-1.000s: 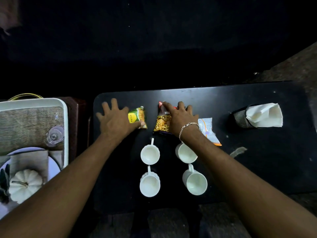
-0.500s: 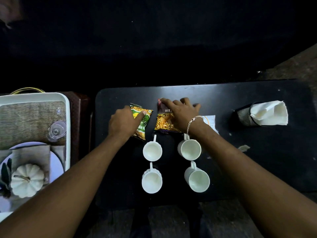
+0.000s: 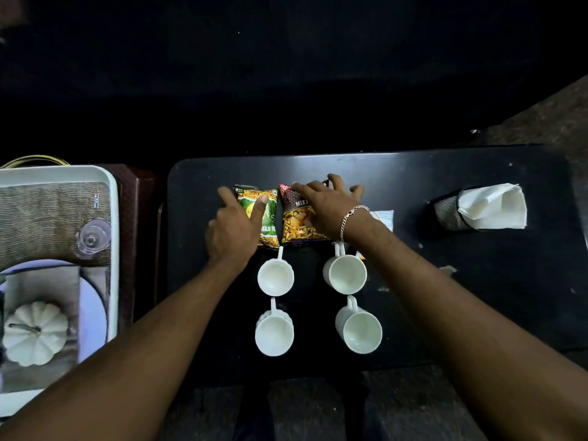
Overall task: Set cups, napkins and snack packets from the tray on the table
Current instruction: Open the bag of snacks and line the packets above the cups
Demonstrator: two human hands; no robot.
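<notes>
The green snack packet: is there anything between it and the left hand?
Nothing visible. The left hand already lies on the green snack packet, which is flat on the table.

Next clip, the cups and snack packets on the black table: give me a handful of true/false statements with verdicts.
1. Four white cups stand upright on the black table. True.
2. The left hand rests on the green packet. True.
3. The right hand holds a cup. False: it lies flat on the brown packet.
4. The napkins lie flat on the tray. False: they sit in a mesh holder on the table.
5. The right wrist wears a bracelet. True.
</notes>
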